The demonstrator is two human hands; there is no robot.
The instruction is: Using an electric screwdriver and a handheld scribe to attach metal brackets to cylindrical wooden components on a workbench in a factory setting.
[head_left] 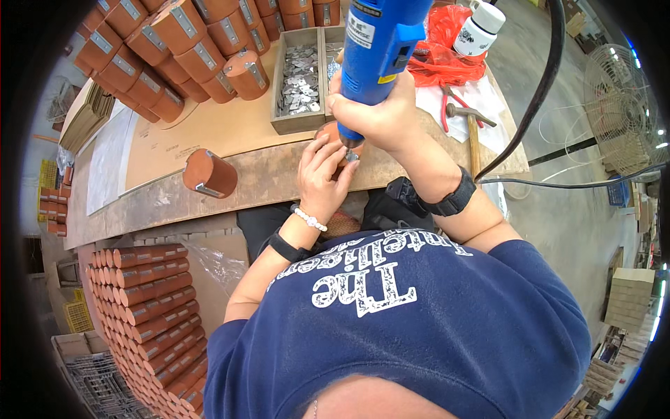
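My right hand [380, 115] is wrapped round a blue electric screwdriver [370, 63], which points down. Its tip meets a small silver metal plate [352, 157] beside my left fingertips. Beneath both hands is a reddish-brown cylinder [328, 130], mostly hidden. My left hand [322, 171] is closed over this cylinder at the table's front edge, fingers pressed near the plate. Another reddish-brown cylinder [209, 173] with a metal strip stands apart to the left. Just beyond my hands, a wooden box [299, 126] holds many loose silver plates [301, 80].
Stacked reddish-brown cylinders [185, 42] fill the table's far left; more are piled [150, 314] below left. At right lie a hammer [474, 143], red-handled pliers [444, 112], a red plastic bag [447, 70] and a white bottle [479, 31]. A black cable [534, 105] hangs by my right arm.
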